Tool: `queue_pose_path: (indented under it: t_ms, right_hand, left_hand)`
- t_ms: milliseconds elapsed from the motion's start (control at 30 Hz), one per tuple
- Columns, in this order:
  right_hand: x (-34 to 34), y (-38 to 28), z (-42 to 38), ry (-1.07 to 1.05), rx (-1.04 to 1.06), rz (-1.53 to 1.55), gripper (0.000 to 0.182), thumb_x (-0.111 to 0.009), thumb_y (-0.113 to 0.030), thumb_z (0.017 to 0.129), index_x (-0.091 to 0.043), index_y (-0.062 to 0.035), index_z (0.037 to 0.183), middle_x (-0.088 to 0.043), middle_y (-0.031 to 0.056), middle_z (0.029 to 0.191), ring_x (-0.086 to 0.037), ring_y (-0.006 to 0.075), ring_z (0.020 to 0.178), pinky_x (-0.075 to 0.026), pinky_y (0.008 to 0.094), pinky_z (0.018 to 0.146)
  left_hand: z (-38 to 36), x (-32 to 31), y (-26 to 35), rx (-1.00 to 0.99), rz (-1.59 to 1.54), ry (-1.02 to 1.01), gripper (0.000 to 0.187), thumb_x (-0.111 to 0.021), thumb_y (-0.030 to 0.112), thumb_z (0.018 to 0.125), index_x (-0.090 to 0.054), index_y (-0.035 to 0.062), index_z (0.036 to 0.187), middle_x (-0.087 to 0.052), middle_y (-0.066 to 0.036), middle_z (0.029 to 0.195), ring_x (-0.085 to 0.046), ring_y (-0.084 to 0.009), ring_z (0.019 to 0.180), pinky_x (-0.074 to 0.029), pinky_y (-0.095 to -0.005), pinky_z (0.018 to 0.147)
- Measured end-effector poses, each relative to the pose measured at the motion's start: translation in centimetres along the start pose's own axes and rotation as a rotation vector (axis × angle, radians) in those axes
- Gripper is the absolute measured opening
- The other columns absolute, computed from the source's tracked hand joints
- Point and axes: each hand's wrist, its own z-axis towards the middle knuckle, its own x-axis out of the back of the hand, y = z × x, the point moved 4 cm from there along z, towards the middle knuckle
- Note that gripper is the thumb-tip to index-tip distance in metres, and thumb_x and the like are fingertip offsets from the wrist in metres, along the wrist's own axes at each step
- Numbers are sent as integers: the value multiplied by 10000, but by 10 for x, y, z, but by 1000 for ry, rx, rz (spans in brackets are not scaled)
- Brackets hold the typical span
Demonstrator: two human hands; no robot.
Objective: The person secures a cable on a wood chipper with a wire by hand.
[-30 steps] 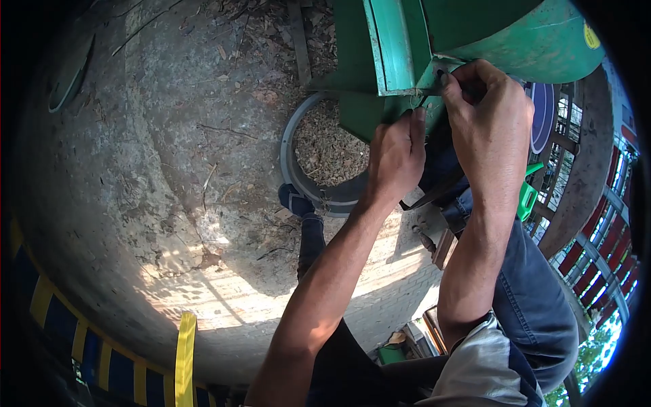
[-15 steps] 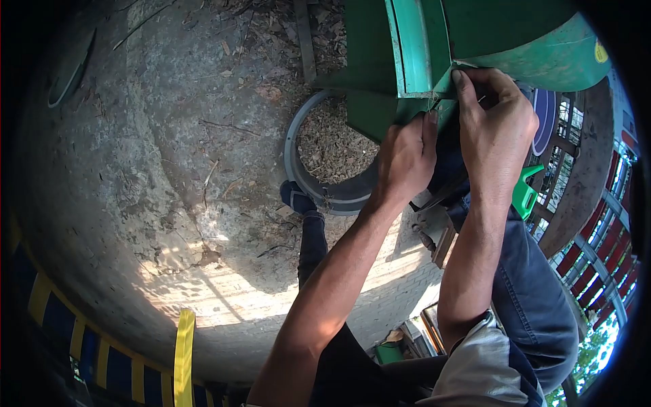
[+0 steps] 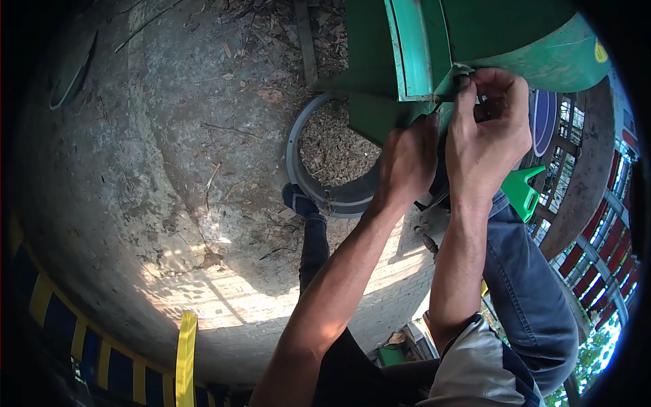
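A green metal housing (image 3: 505, 27) with a raised light-green channel (image 3: 415, 57) fills the top of the view. My left hand (image 3: 408, 163) is closed at the lower corner of the channel, thumb up against the metal; its fingertips are hidden in shadow. To its right, my right hand (image 3: 494, 132) pinches with thumb and index finger at the seam beside the channel. The thumb tip looks dark. What the pinch holds is too small to make out. Thin wire-like strands show at the corner between both hands.
Below the housing, a round grey tub (image 3: 293, 152) holds chopped dry material. My foot (image 3: 298, 200) is beside it on the concrete floor (image 3: 169, 169). A green plastic piece (image 3: 523, 193) and a purple oval object (image 3: 542, 122) lie at right. A yellow bar (image 3: 185, 359) stands lower left.
My right hand has shifted slightly left, its thumb dropping a little from the seam and its fingers curling more. My left hand has turned slightly and stays at the channel's corner.
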Motion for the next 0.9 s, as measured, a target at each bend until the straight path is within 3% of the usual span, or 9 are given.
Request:
queue_pose_path:
  t_ms: [167, 233, 367, 433, 567, 600, 700, 800, 900]
  right_hand:
    - [5, 1, -5, -49, -26, -49, 195, -761, -27, 917, -715, -18, 1106, -747, 72, 880, -674, 79, 744, -538, 251, 687]
    - [4, 3, -6, -84, -82, 60, 197, -753, 21, 872, -714, -5, 1064, -727, 92, 873, -717, 175, 782, -557, 311, 700]
    - [16, 4, -11, -42, -185, 119, 215, -745, -6, 906, -693, 9, 1114, -721, 88, 910, -714, 162, 825, -565, 303, 745]
    - [22, 16, -22, 52, -228, 419, 273, -733, -62, 945, -653, 34, 1188, -702, 108, 1013, -702, 171, 902, -569, 306, 794]
    - [47, 19, -58, -50, -477, 345, 316, -714, -113, 965, -624, 52, 1218, -659, 146, 1165, -672, 184, 1021, -568, 310, 815]
    - [46, 12, -54, -102, -456, 223, 282, -724, -100, 955, -642, 37, 1187, -684, 125, 1038, -671, 152, 894, -553, 293, 740]
    - [34, 19, -56, -183, -593, 286, 257, -773, -109, 930, -674, 5, 1137, -638, 37, 725, -565, 81, 618, -470, 251, 583]
    - [32, 17, -48, -95, -523, 366, 268, -754, -108, 978, -652, 10, 1195, -656, 7, 837, -594, 34, 730, -475, 184, 618]
    - [36, 3, -27, -4, -384, 407, 552, -821, -64, 907, -549, -33, 1386, -567, -17, 792, -562, 37, 724, -448, 171, 634]
  left_hand:
    - [0, 4, 4, 133, 13, -70, 369, -473, 187, 1087, -625, -30, 830, -614, -287, 667, -646, -479, 652, -467, -523, 563]
    - [0, 3, 4, 133, 1, -64, 380, -472, 194, 1091, -622, -29, 822, -613, -284, 662, -648, -475, 647, -464, -519, 558]
    - [1, 5, 10, 99, 55, -49, 425, -450, 227, 1105, -620, -25, 807, -608, -258, 650, -646, -470, 649, -460, -529, 587]
    - [0, 3, 9, 109, 88, -63, 443, -439, 241, 1109, -619, -24, 803, -606, -250, 650, -646, -469, 656, -459, -533, 600]
    - [0, 0, 7, 103, 116, -40, 500, -395, 292, 1121, -624, -36, 821, -612, -244, 669, -641, -464, 669, -466, -529, 630]
    - [1, 1, 9, 116, 119, -50, 515, -383, 305, 1124, -631, -41, 834, -622, -246, 684, -643, -461, 675, -469, -526, 634]
    - [-1, -1, 8, 141, 38, -108, 548, -340, 334, 1135, -662, -46, 906, -659, -259, 749, -664, -472, 721, -490, -512, 660]
    - [0, -6, 6, 107, 14, -97, 546, -336, 336, 1135, -659, -43, 911, -669, -253, 762, -680, -462, 740, -502, -505, 672]
    - [3, -7, -1, 63, 24, -96, 523, -345, 317, 1131, -657, -42, 914, -686, -242, 778, -700, -442, 758, -517, -493, 686]
